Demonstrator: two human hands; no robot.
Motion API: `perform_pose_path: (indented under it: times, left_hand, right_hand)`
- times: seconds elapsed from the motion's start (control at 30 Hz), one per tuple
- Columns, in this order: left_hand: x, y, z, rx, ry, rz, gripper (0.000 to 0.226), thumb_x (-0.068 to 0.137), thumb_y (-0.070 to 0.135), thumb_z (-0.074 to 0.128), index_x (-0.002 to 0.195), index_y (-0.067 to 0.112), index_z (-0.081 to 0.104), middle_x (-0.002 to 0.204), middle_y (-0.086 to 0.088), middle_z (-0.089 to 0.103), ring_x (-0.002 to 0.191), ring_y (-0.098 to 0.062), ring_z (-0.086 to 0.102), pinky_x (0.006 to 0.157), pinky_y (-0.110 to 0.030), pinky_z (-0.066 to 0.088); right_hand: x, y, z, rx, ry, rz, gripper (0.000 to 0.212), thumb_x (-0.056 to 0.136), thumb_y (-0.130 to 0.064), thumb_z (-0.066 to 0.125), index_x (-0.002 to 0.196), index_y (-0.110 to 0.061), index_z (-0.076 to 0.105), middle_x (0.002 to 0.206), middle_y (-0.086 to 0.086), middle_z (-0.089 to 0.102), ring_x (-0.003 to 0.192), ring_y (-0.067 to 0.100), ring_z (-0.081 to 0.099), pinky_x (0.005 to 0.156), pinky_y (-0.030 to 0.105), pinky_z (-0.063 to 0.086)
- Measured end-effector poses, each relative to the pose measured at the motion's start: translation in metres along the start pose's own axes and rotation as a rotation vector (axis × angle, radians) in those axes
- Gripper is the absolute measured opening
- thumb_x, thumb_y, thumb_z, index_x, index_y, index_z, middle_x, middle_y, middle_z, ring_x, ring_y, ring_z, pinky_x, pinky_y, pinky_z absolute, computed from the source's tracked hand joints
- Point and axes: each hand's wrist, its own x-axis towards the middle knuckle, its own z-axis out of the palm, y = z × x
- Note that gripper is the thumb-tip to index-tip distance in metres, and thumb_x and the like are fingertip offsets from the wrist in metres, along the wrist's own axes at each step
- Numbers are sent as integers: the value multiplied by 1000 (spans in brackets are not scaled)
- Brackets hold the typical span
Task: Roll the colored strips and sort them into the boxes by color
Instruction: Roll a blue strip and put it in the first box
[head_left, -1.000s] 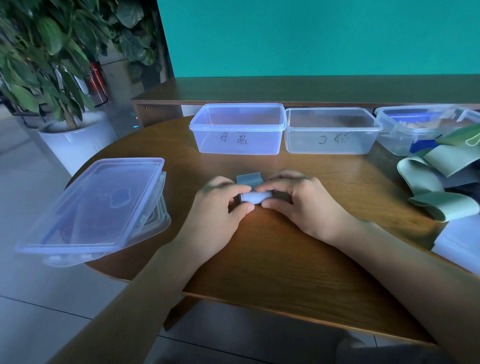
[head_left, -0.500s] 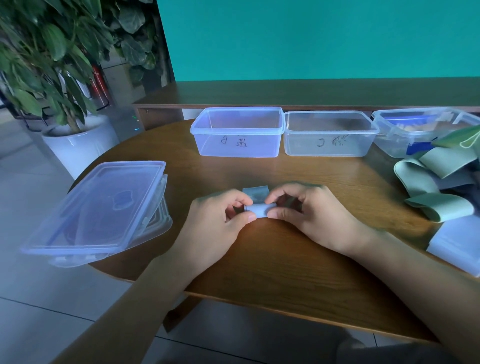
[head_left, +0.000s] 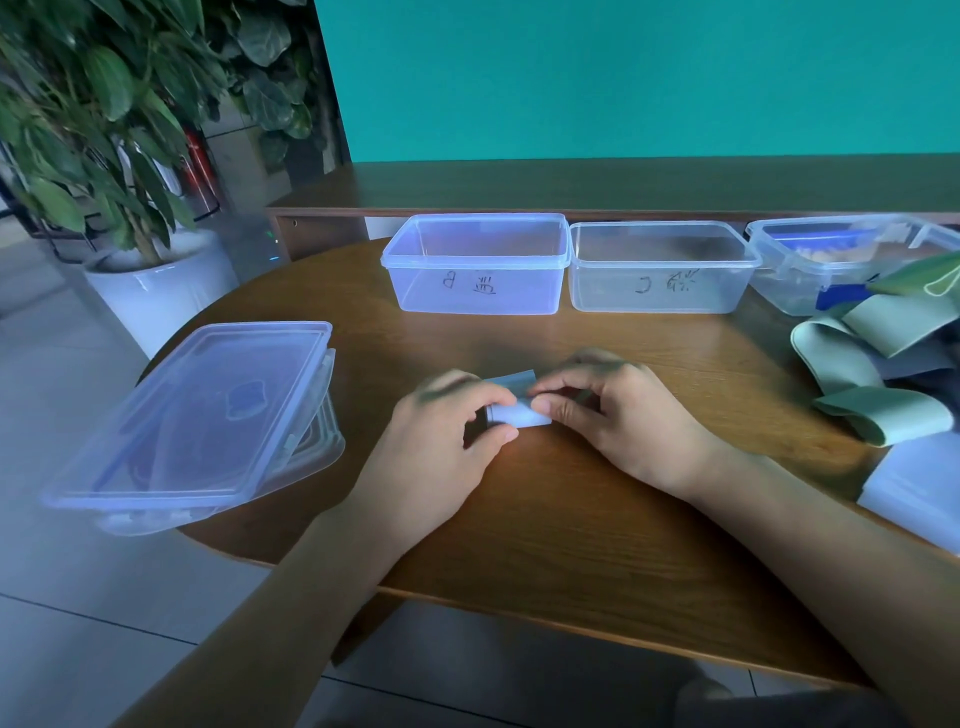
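A pale blue-grey strip, mostly rolled (head_left: 519, 414), is pinched at the middle of the round wooden desk (head_left: 571, 519) between the left hand (head_left: 441, 447) and the right hand (head_left: 618, 415), its loose end lying toward the far edge. Two clear plastic boxes, one marked B (head_left: 478, 265) and one marked C (head_left: 662, 270), are set along the far edge. Pale green strips (head_left: 878, 364) are heaped at the right edge.

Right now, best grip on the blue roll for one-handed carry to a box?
Pinch the blue roll across its curved middle, from above. It lies on its side on the table, axis left-right, with a loose tail on the far side; fingers over that tail would likely stop unrolling. The left hand and right hand now hold its ends.
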Motion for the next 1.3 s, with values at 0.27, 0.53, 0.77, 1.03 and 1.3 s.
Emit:
perform_pose_path:
  times: [0.27, 0.53, 0.77, 1.03, 1.3]
  left_hand:
    - [7, -5, 6, 18, 16, -24, 31, 97, 35, 60, 126, 26, 68, 121, 6, 61, 107, -9, 55, 91, -27, 49]
    - [7, -3, 5, 9, 40, 29, 22, 93, 29, 68, 115, 28, 67, 115, 14, 57, 101, -3, 52, 83, -22, 48]
    - [9, -5, 7, 90, 17, 17, 32, 99, 31, 58, 130, 27, 61, 130, 11, 59, 116, -11, 50, 91, -23, 40]
    - [11, -5, 8, 73, 14, 14, 40, 99, 30, 58, 139, 27, 56, 137, 13, 56, 124, -10, 45, 96, -19, 31]
    - [15, -7, 9, 106, -41, 11, 42, 100, 28, 58, 141, 28, 53, 144, 12, 53, 124, -20, 47, 103, -36, 40]
  right_hand:
    - [1, 0, 1, -9, 29, -45, 20, 90, -22, 77, 110, -21, 75, 104, -12, 65, 97, 1, 60, 82, 4, 38]
    - [7, 4, 2, -21, 1, -28, 24, 93, -25, 71, 116, -19, 75, 108, -7, 67, 96, 4, 60, 82, 5, 39]
    - [9, 8, 10, -88, 84, -95, 25, 94, -16, 71, 119, -19, 73, 110, -9, 63, 93, 3, 59, 83, 4, 38]
    - [16, 10, 10, -99, 23, -28, 32, 96, -20, 69, 127, -24, 68, 115, -10, 58, 98, 4, 57, 92, 15, 44]
    - [24, 12, 12, -137, -7, -9, 31, 103, -26, 57, 133, -20, 65, 124, -1, 59, 114, 15, 58, 104, 31, 45]
